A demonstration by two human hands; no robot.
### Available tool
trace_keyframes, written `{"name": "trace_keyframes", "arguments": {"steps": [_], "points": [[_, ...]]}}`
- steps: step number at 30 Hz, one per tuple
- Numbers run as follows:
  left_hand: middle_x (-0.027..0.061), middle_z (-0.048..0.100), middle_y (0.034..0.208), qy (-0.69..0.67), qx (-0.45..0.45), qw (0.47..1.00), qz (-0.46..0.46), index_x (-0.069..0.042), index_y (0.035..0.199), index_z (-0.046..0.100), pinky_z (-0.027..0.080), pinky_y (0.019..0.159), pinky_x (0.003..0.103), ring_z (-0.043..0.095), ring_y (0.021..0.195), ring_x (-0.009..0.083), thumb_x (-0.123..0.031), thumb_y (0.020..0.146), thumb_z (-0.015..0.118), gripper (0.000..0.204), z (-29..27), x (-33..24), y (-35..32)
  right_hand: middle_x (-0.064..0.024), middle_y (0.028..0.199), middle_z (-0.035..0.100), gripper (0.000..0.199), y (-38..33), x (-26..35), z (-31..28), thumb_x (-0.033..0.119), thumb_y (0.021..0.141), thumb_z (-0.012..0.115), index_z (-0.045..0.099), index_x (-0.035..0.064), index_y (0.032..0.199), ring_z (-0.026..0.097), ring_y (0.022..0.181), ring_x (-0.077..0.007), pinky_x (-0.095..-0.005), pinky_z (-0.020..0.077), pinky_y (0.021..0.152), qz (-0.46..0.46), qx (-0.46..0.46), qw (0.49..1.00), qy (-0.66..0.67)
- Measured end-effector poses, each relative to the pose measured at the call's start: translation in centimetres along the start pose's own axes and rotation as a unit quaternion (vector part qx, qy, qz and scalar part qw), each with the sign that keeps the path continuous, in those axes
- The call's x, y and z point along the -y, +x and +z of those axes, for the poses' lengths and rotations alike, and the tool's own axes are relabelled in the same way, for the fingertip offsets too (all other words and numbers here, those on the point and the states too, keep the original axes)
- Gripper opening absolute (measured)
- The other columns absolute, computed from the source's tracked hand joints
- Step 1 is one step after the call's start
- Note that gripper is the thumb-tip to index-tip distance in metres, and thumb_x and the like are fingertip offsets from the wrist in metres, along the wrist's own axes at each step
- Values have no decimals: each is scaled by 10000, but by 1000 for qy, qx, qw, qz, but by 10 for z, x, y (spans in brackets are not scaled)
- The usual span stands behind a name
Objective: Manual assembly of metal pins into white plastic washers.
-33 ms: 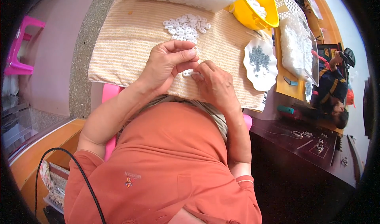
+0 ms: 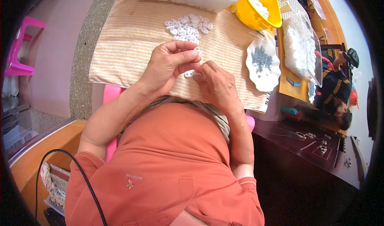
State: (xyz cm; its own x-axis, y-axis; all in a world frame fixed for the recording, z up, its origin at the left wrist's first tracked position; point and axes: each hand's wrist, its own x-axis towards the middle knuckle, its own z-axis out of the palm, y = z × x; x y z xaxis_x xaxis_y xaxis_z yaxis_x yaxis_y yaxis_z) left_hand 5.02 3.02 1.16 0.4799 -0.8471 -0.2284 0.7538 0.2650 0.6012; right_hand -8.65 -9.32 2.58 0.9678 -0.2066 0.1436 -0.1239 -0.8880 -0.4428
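Observation:
My left hand (image 2: 170, 64) is closed over the striped towel, thumb and forefinger pinching a small white plastic piece (image 2: 197, 49) with a hole in it. My right hand (image 2: 217, 81) sits just beside it, fingertips drawn together low over the towel; whatever is between them is hidden. A white oval piece with two holes (image 2: 189, 73) shows between the hands, close to the right fingertips; I cannot tell whether they touch it. Beyond my hands lies a loose pile of similar white oval pieces (image 2: 188, 26). Small dark grey parts (image 2: 262, 60) lie on a white scalloped plate (image 2: 269, 84) to the right.
A clear box of white pieces (image 2: 188, 0) stands at the far edge of the striped towel (image 2: 120, 46). To the right are a yellow basket (image 2: 256, 22) and a clear bin of white parts (image 2: 298, 46). Another person (image 2: 338, 86) is at the far right.

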Motion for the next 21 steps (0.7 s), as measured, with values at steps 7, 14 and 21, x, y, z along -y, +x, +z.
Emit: {"name": "trace_keyframes", "arguments": {"steps": [7, 14, 21], "points": [[94, 664, 902, 2, -7, 1000, -1, 10, 1020, 627, 580, 754, 273, 668, 813, 162, -22, 856, 659, 170, -1, 1, 0, -81, 881, 613, 126, -4, -2, 0, 141, 835, 629, 642, 101, 954, 630, 791, -277, -396, 507, 662, -7, -7, 1000, 11], [98, 662, 902, 6, -10, 1000, -11, 18, 1030, 619, 581, 747, 275, 667, 808, 161, -22, 857, 657, 181, 1, 0, -1, -71, 865, 610, 189, -13, -14, -9, 74, 787, 645, 645, 116, 972, 632, 763, -281, -393, 499, 636, 31, -40, 999, 3], [77, 669, 891, 38, -18, 998, -35, -14, 1017, 628, 576, 751, 274, 665, 802, 149, -43, 868, 650, 154, 4, 12, -4, -109, 845, 599, 190, -23, -19, -13, 89, 837, 628, 625, 61, 1025, 616, 740, -299, -393, 478, 635, 49, -49, 996, -63]]}}
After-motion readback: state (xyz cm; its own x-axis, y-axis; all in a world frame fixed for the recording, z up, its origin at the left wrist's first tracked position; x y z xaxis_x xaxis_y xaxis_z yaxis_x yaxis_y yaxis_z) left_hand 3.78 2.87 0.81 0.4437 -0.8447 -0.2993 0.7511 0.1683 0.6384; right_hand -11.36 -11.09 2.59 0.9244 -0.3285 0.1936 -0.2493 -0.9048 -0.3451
